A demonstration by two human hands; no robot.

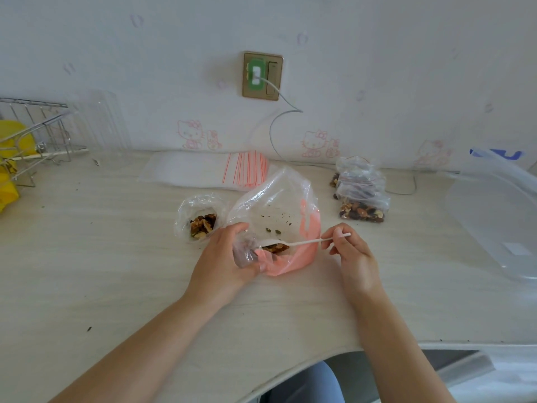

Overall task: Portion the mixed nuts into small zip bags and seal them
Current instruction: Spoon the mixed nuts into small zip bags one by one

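A large clear bag with pink print (279, 205) lies open on the table centre, with a few nuts and crumbs inside. My left hand (223, 257) grips its bunched lower edge. My right hand (351, 251) pinches the handle of a white plastic spoon (293, 243), whose bowl lies inside the bag under a small heap of nuts (276, 248). Left of the big bag stands a small open zip bag (200, 216) partly filled with mixed nuts. Several filled small bags (361, 196) are piled at the right.
A stack of empty zip bags with red stripes (209, 171) lies by the wall. A wire rack with yellow items (26, 141) stands at far left. A clear plastic lid (494, 210) sits at right. A cable (279, 135) hangs from the wall socket.
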